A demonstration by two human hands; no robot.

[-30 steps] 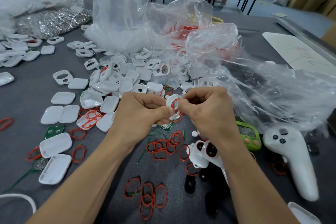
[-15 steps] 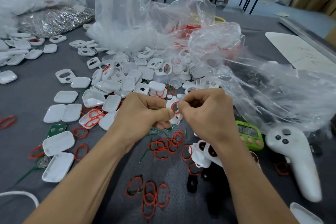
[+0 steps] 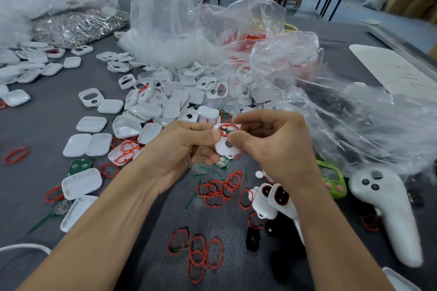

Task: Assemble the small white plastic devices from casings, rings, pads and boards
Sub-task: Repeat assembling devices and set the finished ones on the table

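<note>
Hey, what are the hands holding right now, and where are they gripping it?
Both hold one white casing with a red ring at its upper opening: the left hand pinches its left edge, the right hand its upper right edge.

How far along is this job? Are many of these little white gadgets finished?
Early days, it seems. Done: only a few fitted units lie by the right wrist. In hand: the left hand and right hand hold a white casing with a red ring at its upper opening. Left: a big pile of loose casings, scattered rings and green boards wait nearby.
</note>
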